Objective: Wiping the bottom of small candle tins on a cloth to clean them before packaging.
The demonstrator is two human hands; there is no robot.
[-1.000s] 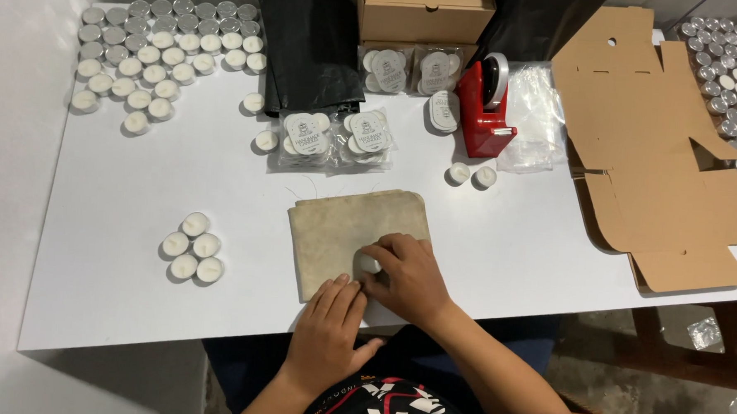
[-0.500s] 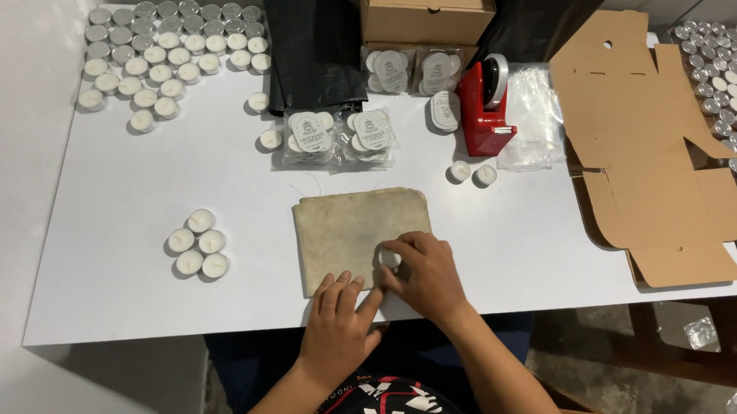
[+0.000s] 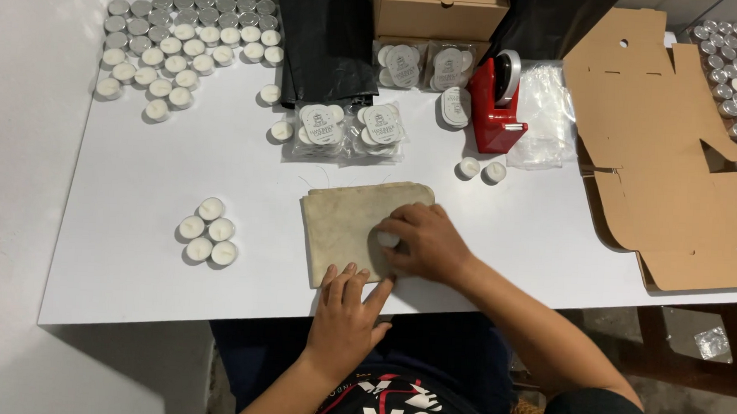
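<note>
Right hand (image 3: 423,244), closed on a small white candle (image 3: 387,238), has shifted rightward across the beige cloth (image 3: 347,224) since a second ago; left hand (image 3: 349,312) has slid up to the cloth's near edge.

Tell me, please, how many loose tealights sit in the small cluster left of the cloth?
5. The cluster lies on the table, left of the cloth: one on top, two in the middle, two below. None seems hidden.

Open tabletop (image 3: 133,279) btwn four loose tealights (image 3: 208,231) & cloth (image 3: 351,223); bagged tealights (image 3: 347,131), tape dispenser (image 3: 497,101) block far side.
</note>
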